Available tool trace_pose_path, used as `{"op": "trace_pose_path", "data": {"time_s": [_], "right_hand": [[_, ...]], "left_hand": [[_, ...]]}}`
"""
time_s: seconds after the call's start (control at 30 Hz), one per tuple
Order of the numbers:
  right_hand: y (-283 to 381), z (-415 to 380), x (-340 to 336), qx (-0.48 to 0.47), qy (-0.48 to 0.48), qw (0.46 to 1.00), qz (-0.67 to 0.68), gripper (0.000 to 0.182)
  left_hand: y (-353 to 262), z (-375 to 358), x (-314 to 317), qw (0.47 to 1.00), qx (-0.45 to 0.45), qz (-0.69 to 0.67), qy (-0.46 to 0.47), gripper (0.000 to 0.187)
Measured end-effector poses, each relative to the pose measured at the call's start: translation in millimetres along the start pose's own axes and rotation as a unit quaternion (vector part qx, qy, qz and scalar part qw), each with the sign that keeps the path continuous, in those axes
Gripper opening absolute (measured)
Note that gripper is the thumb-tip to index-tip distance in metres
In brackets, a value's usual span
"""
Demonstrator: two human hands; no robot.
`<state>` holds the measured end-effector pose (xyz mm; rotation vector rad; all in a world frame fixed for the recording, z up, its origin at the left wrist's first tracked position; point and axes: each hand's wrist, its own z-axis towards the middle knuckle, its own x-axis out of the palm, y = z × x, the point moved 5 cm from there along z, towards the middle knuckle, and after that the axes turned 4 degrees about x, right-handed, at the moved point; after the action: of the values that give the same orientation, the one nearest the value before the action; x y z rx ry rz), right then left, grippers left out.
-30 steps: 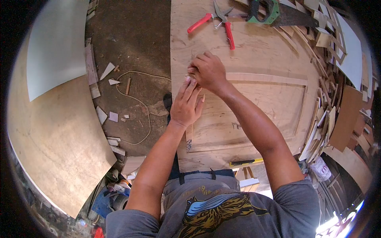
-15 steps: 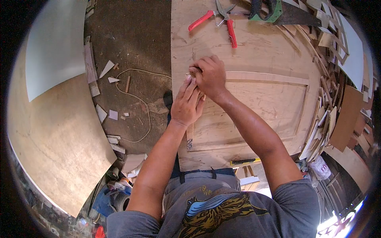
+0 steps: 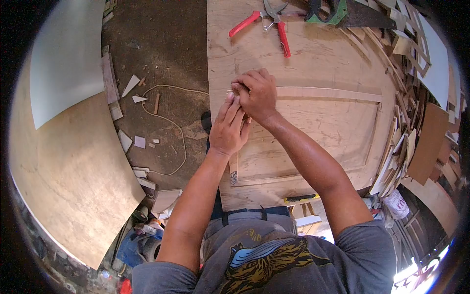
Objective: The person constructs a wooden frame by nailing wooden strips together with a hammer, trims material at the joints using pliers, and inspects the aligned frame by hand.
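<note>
My left hand [image 3: 227, 128] lies over the left wooden strip [image 3: 233, 165] of a rectangular frame on a plywood panel [image 3: 303, 134]. Its fingers are straight and close together, with the thumb on the other side, around the strip. Its fingertips meet my right hand [image 3: 255, 95], which is closed at the frame's upper left corner. A small pale tip pokes out by the fingers; whatever else the right hand grips is hidden. From that corner the upper strip [image 3: 328, 93] runs right. A small dark patterned patch marks the lower left corner.
Red-handled snips [image 3: 281, 36] lie spread at the panel's far end, beside a green-and-black handled saw [image 3: 338, 17]. A yellow-and-black cutter [image 3: 301, 198] rests at the near edge. Scrap wood [image 3: 406, 147] piles up on the right. A cord [image 3: 183, 132] loops across the floor.
My hands stay at the same corner, with barely any shift in the fingers. The whole view has moved slightly, so the panel and snips appear a little further left.
</note>
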<state>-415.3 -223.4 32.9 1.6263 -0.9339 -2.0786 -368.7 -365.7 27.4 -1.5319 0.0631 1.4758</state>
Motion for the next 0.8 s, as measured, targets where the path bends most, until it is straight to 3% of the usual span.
{"op": "trace_pose_path", "data": {"time_s": [0.8], "right_hand": [[-3.6,-0.4,2.0,0.015,0.003,1.0,0.019,0.005]], "left_hand": [[-1.8,2.3,-1.6,1.0,-0.006,-0.012,0.003,0.036]]}}
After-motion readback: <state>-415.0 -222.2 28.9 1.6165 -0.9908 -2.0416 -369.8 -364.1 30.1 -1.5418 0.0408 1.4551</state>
